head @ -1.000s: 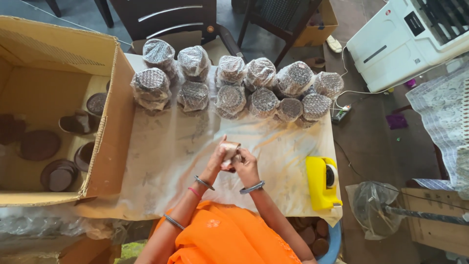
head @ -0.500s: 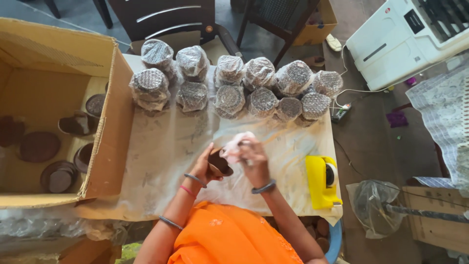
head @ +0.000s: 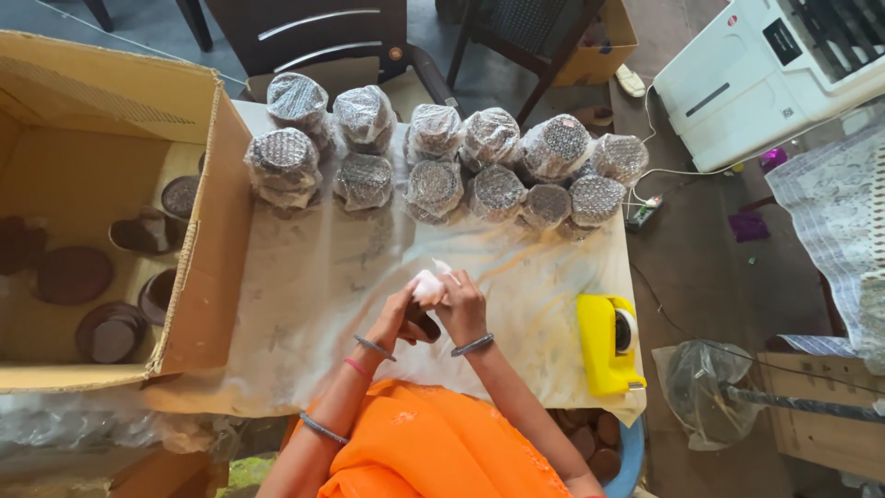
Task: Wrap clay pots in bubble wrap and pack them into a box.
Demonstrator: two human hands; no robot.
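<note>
Seen from above, a person's left hand and right hand together grip a small dark round piece half-covered in white wrapping at the bench's six o'clock edge. Wrapping looks midway; next calls for folding it closed.
</note>
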